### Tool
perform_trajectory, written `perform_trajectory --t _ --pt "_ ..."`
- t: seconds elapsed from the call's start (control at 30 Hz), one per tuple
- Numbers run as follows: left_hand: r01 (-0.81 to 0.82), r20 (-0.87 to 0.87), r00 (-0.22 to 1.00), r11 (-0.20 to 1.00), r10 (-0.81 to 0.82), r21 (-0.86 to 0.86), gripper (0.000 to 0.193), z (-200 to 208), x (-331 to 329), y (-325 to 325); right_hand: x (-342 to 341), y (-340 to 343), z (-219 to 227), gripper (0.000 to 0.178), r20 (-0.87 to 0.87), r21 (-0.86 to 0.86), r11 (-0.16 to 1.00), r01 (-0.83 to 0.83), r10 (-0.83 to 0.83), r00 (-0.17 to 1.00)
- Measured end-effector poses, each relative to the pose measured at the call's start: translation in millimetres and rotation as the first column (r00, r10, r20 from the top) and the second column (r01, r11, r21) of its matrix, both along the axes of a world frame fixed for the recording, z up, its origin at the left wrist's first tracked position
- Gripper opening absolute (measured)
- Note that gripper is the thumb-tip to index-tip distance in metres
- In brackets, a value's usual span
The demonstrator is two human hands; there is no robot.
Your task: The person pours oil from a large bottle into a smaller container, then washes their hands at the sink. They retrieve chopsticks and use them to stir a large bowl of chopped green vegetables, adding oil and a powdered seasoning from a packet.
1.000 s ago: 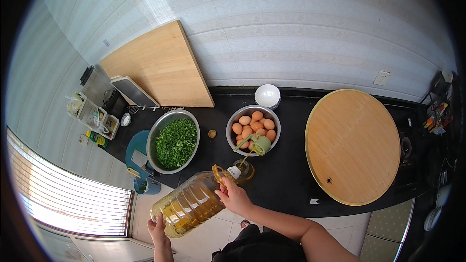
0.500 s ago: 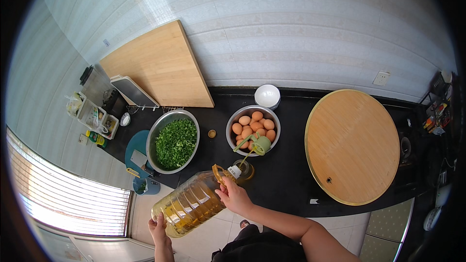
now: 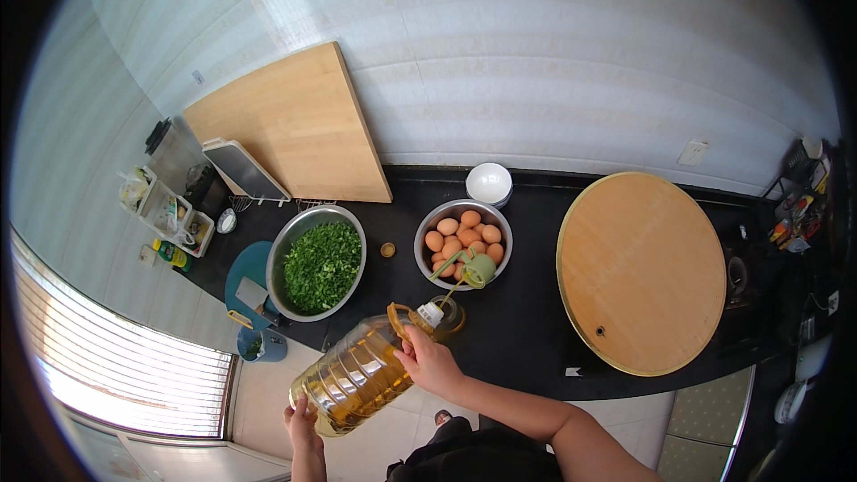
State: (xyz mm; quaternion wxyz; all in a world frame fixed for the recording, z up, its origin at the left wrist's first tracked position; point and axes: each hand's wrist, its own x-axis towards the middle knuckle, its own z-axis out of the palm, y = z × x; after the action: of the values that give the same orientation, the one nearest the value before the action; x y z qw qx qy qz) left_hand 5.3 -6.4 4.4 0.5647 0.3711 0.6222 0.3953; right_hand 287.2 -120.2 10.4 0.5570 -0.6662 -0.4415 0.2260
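Clear ribbed-plastic oil jug (image 3: 361,375), nearside of round steel egg bowl (image 3: 432,214) — likely heavy, slippery; right hand (image 3: 430,364) grips orange handle (image 3: 395,318), left hand (image 3: 303,428) holds base; both suitable holds

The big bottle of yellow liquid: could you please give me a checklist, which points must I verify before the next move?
1. Right hand holding the bottle near its neck: ok.
2. Left hand holding the bottle's other end: ok.
3. Pouring stopped: not ok, a yellow stream shows beyond the neck.
4. Stream landing cleanly at the green piece: cannot tell.
5. Liquid level in the glass vessel: cannot tell, the neck partly covers it.
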Motion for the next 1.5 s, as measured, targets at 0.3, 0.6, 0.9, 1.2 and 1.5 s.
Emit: perform_trajectory --t 0.3,0.6,0.9,1.2,1.5 --pt "0.001 0.153 0.988 0.995 0.015 -0.103 0.042 -40.9 -6.4 3.8 -2.6 -0.9 12.7 0.031 0.122 -0.036 0.999 0.016 -0.011 0.992" --pt "0.183 0.417 0.904 0.966 -0.092 -0.183 0.046 -97.5 -16.1 11.2 -7.4 0.6 24.2 0.031 0.178 -0.065 0.997 0.040 -0.028 0.984" --pt "0.347 0.585 0.795 0.911 -0.160 -0.221 0.040 -94.2 5.7 -0.4 -22.4 4.4 64.1 0.028 -0.130 -0.036 0.993 -0.112 0.106 0.986" --pt "0.467 0.692 0.669 0.878 -0.272 -0.106 0.045 -136.3 9.1 23.5 -52.1 50.8 112.0 0.023 -0.452 0.006 0.966 -0.259 0.234 0.861" --pt "0.541 0.316 0.820 0.827 -0.477 -0.155 0.074 -121.5 22.8 55.9 -87.9 104.2 112.7 0.023 -0.354 -0.009 0.973 -0.232 0.213 0.910"
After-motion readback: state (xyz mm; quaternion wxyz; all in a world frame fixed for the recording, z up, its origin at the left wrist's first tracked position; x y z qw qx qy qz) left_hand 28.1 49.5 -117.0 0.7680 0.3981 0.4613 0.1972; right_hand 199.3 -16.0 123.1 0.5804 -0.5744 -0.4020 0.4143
